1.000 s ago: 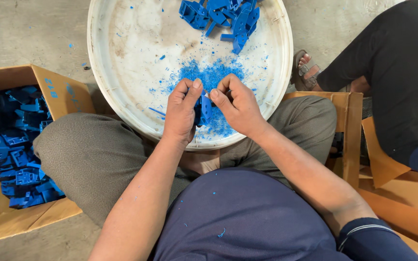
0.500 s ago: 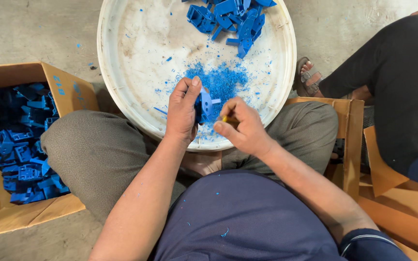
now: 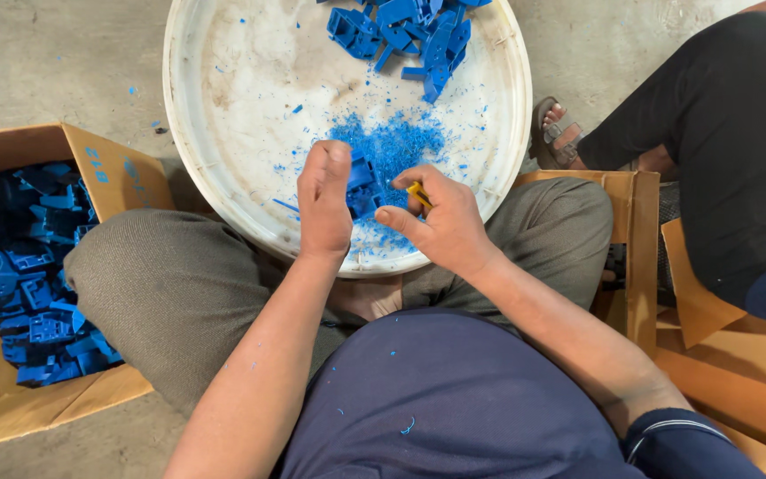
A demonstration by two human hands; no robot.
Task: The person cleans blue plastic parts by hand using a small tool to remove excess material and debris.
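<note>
Left hand [image 3: 325,200] clamps blue plastic part [image 3: 361,177], right hand [image 3: 441,222] grips yellow-handled cutter [image 3: 418,193] just beside left fingers; a slip likely nicks them.

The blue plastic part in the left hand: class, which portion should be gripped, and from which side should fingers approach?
Grip the blue plastic part by its left body, fingers closing from the left as the left hand does; this probably leaves its right edge exposed to the small yellow tool in the right hand.
</note>
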